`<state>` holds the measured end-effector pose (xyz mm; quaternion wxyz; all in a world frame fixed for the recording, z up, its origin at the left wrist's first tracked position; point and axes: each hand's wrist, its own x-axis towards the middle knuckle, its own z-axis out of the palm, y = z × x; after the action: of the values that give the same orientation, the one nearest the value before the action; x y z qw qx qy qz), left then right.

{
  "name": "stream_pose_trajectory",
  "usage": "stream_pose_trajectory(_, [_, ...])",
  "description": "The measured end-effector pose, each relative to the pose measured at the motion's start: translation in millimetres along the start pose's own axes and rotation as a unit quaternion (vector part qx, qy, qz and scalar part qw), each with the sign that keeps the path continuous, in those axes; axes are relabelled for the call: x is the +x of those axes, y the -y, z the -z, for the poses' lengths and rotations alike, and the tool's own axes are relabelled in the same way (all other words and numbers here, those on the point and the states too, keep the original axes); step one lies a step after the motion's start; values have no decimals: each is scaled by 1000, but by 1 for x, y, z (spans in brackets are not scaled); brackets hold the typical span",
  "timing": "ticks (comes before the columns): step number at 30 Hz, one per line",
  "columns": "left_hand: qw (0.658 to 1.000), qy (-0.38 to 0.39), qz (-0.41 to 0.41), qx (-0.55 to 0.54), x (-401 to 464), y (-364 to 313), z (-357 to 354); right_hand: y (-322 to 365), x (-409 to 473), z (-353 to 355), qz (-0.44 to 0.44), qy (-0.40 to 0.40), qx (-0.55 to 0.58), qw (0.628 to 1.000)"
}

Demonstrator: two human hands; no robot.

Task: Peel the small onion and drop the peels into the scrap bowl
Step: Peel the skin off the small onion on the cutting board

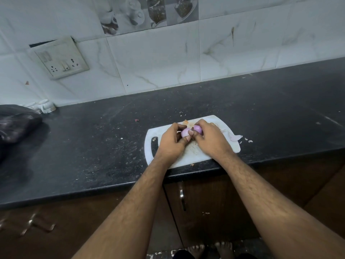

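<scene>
Purple and glossy, the small onion [190, 132] sits gripped between both hands just above the far half of a white plastic cutting board [186, 156]. From the head camera, the left hand [172, 142] curls around the onion's left side, thumb pressed up against its pale lower face and fingers wrapped over the top. The right hand [210, 139] closes on the onion's right side, fingers bent over it and thumb tucked in beside the left thumb; the two hands touch at the thumbs.

On the board, pale flecks of skin lie scattered near the hands, and the handle slot [154, 146] shows at the board's left end. One larger translucent peel [235, 137] rests at the board's right edge, partly hanging over onto the black stone countertop [93, 146], with a few more scraps just beside it.

At the far left, a dark plastic bag [16, 124] lies crumpled on the counter; its contents cannot be made out. Small white cups [45, 106] stand behind it against the tiled wall [158, 62], their insides hidden from this angle.
</scene>
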<state>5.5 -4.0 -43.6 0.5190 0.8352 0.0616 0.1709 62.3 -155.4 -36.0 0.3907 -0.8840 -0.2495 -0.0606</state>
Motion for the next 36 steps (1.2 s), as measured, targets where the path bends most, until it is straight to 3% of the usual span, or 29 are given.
stream_pose_trajectory(6, [999,-26,19,-25,-2,-3,2,-3,2,-1,-27,-37,-3,999])
stream_pose_trajectory(10, [998,-37,33,-28,-3,-8,4,-1,2,-1,-2,-27,-36,999])
stream_pose_trajectory(14, [998,-21,32,-49,-2,-6,3,3,-3,3,40,-43,14,998])
stream_pose_trajectory(23, [998,7,-6,-69,-4,-7,1,6,-3,1,61,-10,-135,989])
stream_pose_trajectory(28, [997,26,-4,-76,-4,-5,1,0,0,3,68,-11,-78,995])
stream_pose_trajectory(36, [999,8,-20,-40,-2,-5,2,-2,1,2,5,-63,-5,998])
